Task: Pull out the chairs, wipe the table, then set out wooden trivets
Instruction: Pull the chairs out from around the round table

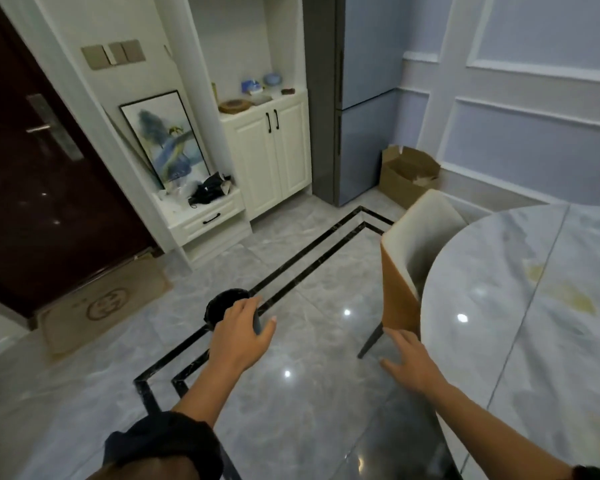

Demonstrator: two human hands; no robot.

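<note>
A round marble table (520, 306) fills the right side, with yellowish stains on its top. A chair (400, 271) with an orange back and a cream seat stands tucked against the table's left edge. My right hand (411, 363) reaches toward the chair's lower back with fingers spread, just short of it, holding nothing. My left hand (241, 332) hangs over the floor to the left, fingers relaxed and empty. A wooden trivet-like disc (235, 105) lies on the white cabinet counter at the back.
A small black bin (222, 306) stands on the tiled floor behind my left hand. A white cabinet (271, 157), a tall fridge (354, 98), a cardboard box (407, 174), a dark door (32, 168) and a doormat (101, 303) ring the floor.
</note>
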